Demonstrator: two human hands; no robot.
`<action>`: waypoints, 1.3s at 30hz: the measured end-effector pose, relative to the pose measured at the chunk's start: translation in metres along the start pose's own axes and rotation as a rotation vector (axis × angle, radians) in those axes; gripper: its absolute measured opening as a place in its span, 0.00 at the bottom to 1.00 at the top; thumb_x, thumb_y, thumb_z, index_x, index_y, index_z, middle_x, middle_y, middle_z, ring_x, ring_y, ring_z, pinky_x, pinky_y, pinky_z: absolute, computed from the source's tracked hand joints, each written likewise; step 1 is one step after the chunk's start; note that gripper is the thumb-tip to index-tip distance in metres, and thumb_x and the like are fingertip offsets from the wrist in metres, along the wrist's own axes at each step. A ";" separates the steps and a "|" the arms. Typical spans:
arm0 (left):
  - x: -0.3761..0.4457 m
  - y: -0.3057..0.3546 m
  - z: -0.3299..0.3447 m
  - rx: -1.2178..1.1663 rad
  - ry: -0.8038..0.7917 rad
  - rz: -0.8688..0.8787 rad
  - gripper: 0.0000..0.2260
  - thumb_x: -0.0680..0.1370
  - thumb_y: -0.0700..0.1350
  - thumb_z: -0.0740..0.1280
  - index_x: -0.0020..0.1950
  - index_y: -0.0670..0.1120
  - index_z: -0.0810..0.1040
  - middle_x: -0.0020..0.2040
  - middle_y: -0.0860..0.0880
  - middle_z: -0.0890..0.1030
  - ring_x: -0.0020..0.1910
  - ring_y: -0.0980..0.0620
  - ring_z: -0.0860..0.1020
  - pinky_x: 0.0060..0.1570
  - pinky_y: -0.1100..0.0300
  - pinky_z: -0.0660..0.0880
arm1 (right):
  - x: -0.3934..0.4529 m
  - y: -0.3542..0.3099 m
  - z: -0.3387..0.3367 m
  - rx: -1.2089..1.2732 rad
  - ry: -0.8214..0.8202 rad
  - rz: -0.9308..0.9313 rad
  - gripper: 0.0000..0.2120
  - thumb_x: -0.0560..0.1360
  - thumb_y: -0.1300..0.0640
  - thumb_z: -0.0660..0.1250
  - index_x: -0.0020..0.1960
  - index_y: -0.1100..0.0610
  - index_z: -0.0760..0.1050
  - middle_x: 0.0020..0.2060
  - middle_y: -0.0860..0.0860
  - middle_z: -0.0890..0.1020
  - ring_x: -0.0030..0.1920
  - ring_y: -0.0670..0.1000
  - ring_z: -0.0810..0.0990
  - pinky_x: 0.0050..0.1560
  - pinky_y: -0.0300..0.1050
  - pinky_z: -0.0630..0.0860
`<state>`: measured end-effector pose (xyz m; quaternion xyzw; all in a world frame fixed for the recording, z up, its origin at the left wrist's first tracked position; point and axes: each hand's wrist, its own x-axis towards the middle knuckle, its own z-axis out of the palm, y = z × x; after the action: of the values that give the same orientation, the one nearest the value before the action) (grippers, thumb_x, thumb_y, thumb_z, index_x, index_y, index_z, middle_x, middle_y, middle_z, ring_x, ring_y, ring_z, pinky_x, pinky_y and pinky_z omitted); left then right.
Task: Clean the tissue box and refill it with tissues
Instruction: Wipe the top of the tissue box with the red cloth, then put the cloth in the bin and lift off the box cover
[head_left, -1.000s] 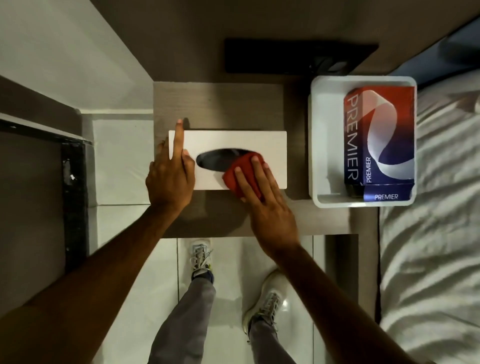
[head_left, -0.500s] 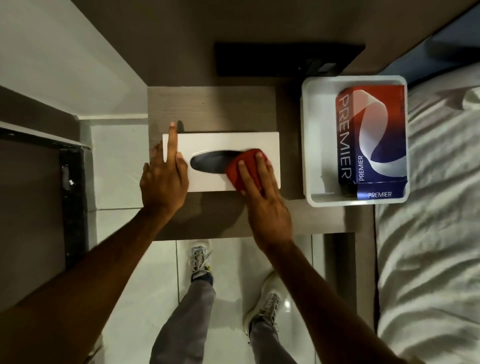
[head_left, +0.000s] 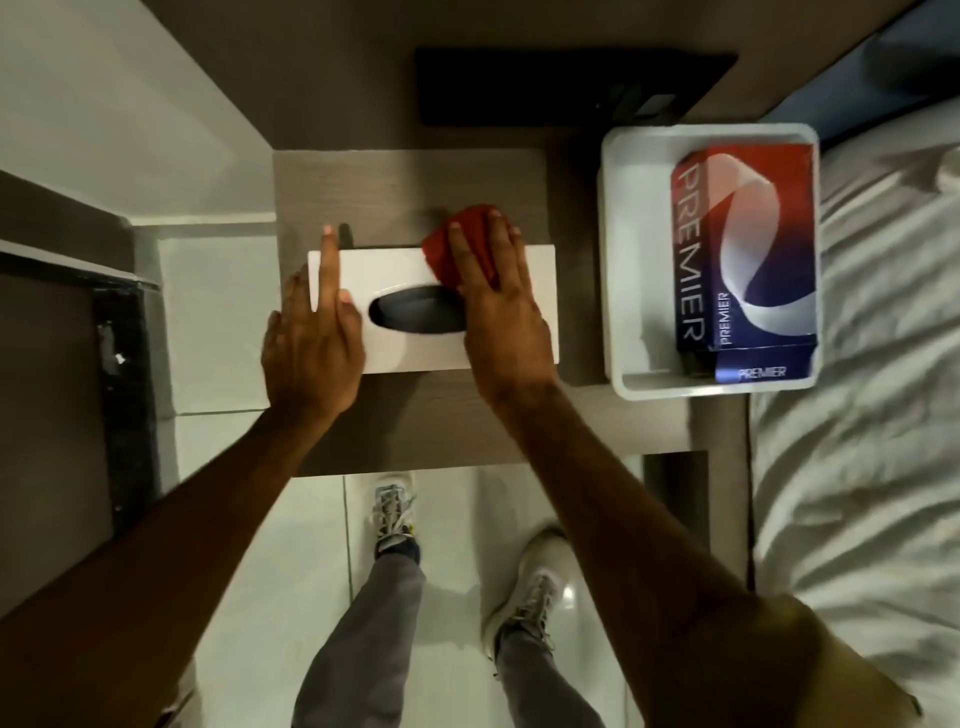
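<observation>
Since a second ago the right hand (head_left: 501, 306) and its red cloth (head_left: 457, 249) have slid from the near-right rim of the slot up to the far edge of the tissue box (head_left: 431, 306); the cloth now overhangs that back edge. The left hand (head_left: 311, 343) hasn't shifted relative to the box.

Grip: right hand flat, fingers spread, palm pressing the cloth onto the lid, not a pinch. Left hand open, index finger laid along the box's left end, rest of the hand bracing the near-left corner.

Box sits on the wooden side table (head_left: 405, 176), long axis left-right across the person, dark oval slot (head_left: 415, 314) centred and running the same way. The cloth is on the right-far quadrant; the uncleaned-looking stretch lies left of it, toward the bracing hand. Next stroke likely sweeps along the long axis, so the left hand must hold or lift clear.

Refill pack (head_left: 743, 260) stands in the white tray (head_left: 623, 260), just right of the box and nearer the right hand. Refill not started.
</observation>
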<state>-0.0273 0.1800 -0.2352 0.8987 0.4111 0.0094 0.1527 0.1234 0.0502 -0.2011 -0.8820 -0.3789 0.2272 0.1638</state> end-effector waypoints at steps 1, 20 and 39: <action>0.000 0.001 -0.002 -0.014 -0.008 -0.005 0.25 0.86 0.55 0.43 0.84 0.56 0.45 0.75 0.40 0.70 0.57 0.39 0.81 0.51 0.42 0.83 | -0.002 0.010 -0.011 0.024 -0.001 0.036 0.39 0.79 0.65 0.65 0.83 0.46 0.50 0.83 0.53 0.46 0.82 0.59 0.46 0.78 0.64 0.58; -0.002 0.033 -0.009 -0.334 -0.075 -0.418 0.41 0.76 0.55 0.72 0.82 0.45 0.55 0.75 0.38 0.68 0.74 0.35 0.69 0.68 0.36 0.73 | -0.063 0.123 -0.075 0.083 0.459 0.417 0.18 0.81 0.53 0.65 0.68 0.60 0.71 0.65 0.58 0.75 0.64 0.57 0.75 0.61 0.52 0.76; 0.002 0.043 -0.016 -0.382 -0.076 -0.675 0.36 0.74 0.58 0.75 0.74 0.40 0.68 0.70 0.38 0.73 0.67 0.37 0.76 0.52 0.56 0.72 | -0.066 0.083 -0.073 0.132 0.163 0.242 0.19 0.83 0.47 0.57 0.69 0.55 0.71 0.61 0.56 0.79 0.59 0.58 0.80 0.54 0.59 0.81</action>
<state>0.0039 0.1595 -0.2082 0.6679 0.6686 0.0018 0.3270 0.1711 -0.0617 -0.1593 -0.9240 -0.2397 0.1974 0.2232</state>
